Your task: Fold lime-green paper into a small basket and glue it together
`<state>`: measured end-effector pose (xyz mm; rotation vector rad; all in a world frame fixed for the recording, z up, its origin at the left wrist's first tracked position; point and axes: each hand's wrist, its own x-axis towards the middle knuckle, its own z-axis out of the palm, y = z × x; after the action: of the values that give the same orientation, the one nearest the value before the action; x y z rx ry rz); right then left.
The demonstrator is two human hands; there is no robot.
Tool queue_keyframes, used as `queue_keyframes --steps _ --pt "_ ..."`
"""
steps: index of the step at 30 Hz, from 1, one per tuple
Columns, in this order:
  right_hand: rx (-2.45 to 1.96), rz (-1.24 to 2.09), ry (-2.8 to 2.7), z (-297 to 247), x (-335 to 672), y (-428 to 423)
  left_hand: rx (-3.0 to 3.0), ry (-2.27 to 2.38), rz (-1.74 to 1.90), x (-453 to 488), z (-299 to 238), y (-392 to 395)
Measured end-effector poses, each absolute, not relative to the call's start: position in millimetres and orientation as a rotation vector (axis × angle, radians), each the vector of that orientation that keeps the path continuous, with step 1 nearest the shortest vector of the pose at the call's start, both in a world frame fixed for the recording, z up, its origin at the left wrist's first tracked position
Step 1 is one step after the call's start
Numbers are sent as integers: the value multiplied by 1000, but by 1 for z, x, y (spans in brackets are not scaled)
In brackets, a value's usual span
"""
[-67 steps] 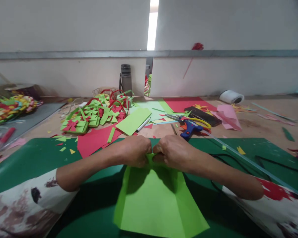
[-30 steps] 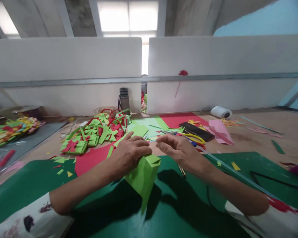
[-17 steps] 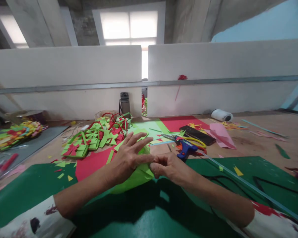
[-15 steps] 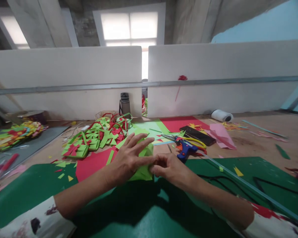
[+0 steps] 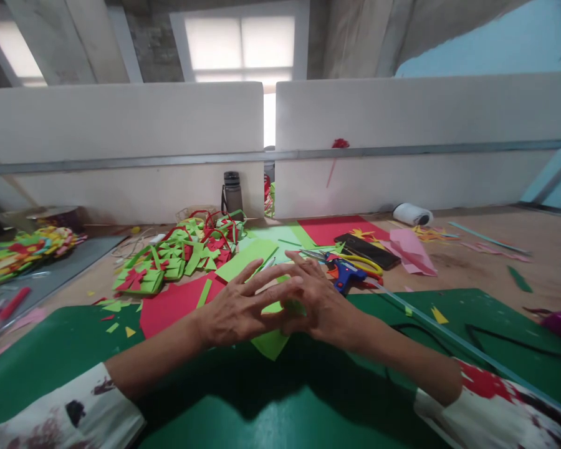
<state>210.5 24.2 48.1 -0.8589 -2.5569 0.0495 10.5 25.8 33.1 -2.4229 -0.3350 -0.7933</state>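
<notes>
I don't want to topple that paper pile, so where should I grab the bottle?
Probably best to grip the bottle around its upper body, just below the lid, coming from the right: it stands upright, its strap hangs on the left, and the paper pile crowds its base.

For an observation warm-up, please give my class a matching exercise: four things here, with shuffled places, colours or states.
1. Green paper nearest the wearer
2. Water bottle
3. Glue gun
4. Pink paper

A. Right of the black phone
B. Blue
C. Partly hidden by the left hand and right hand
D. Grey, standing upright

Pairs: 1-C, 2-D, 3-B, 4-A
</notes>
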Motion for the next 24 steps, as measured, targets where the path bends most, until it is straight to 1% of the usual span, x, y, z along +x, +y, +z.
queue_keyframes --steps 2,4,6,9,11,13,16,19,24 --pt "-882 90 -2574 50 211 24 -2463 -357 -786 9 39 25" --pt "-903 141 -2537 51 212 25 -2461 -492 -937 6 47 24" --pt "-949 206 -2450 52 212 25 -2398 -778 -1248 2 52 21" --pt "-1050 300 -2297 53 210 22 -2331 -1344 -1707 -4 49 13" --pt "-1065 366 -2225 52 207 19 -2444 -1727 -1853 -5 39 7" --pt "-1044 427 -2172 50 203 15 -2676 -1935 -1863 -4 27 0" --pt "-984 440 -2163 47 200 10 -3019 -1907 -1937 3 15 -7" --pt "-924 389 -2264 46 200 8 -3016 -1821 -2040 8 13 -11" --pt "-915 416 -2432 45 199 10 -3073 -1792 -1875 7 9 -14"
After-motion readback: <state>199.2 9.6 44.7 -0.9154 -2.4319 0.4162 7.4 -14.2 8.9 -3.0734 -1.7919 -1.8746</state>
